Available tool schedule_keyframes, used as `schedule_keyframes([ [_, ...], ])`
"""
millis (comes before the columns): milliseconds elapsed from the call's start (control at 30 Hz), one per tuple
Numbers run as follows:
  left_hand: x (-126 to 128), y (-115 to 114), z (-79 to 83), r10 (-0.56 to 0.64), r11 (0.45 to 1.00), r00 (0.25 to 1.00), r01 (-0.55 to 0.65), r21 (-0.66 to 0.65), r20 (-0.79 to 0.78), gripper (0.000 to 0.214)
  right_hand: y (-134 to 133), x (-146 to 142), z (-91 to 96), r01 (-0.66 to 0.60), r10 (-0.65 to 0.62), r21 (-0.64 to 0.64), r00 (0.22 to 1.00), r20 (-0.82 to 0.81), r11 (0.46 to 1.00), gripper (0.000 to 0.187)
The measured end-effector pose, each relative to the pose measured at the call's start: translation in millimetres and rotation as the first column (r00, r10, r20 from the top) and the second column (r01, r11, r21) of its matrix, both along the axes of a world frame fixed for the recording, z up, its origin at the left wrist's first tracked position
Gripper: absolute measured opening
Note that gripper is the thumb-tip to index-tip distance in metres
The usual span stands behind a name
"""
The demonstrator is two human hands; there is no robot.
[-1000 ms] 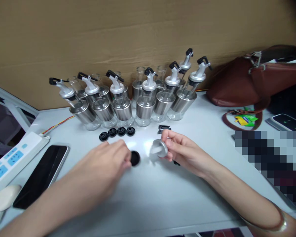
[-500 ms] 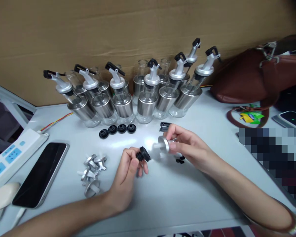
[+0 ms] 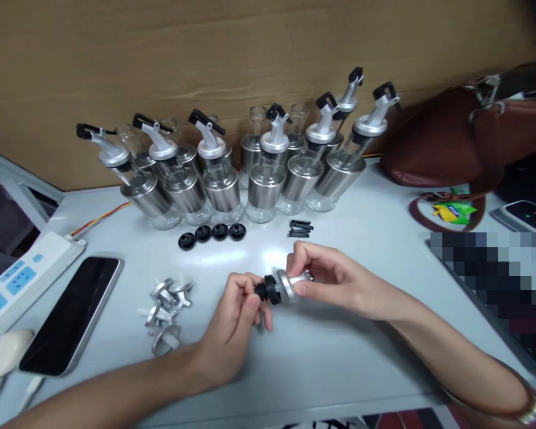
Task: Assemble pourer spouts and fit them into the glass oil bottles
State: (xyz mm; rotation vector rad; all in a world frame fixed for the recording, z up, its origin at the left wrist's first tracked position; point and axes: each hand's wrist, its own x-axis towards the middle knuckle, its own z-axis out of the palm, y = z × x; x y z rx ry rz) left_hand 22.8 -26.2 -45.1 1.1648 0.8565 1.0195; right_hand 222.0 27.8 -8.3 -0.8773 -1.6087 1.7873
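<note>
Between thumb and fingers, my left hand [image 3: 236, 322] grips a ribbed black rubber stopper [image 3: 268, 290], its wide end facing right. My right hand [image 3: 330, 277] pinches a silver pourer spout [image 3: 288, 285] by its body, flange towards the stopper. The spout's pale tube meets the stopper's opening, with a small gap between flange and rim. More silver pourer spouts [image 3: 164, 313] lie in a loose pile left of my left hand. Above the hands sit several black stoppers [image 3: 220, 232] in a row and a few small black levers [image 3: 300, 228].
Several glass bottles with steel sleeves [image 3: 267, 186] stand along the cardboard [image 3: 250, 53] at the back, many with pourers. A phone [image 3: 71, 316] and a power strip [image 3: 18, 286] are on the left. A brown bag [image 3: 446, 143] and a snack wrapper [image 3: 454, 211] lie right.
My right hand has brought the spout left and down to the stopper, so its tube now meets the opening. My left hand has shifted slightly right, still gripping the stopper.
</note>
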Motion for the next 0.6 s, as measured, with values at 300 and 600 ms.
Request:
schedule_keyframes([
  [300,1.5,-0.4,-0.3,-0.023,1.0,1.0,0.023,0.001,0.002,0.032,0.6,-2.4,-0.2,-0.005,0.006,-0.016,1.0,0.021,1.0,0.028],
  [600,-1.7,-2.5,-3.1,-0.111,0.992,0.991,0.114,0.053,-0.07,0.027,1.4,-0.2,-2.4,-0.095,0.093,-0.079,0.995,-0.028,0.992,0.031],
])
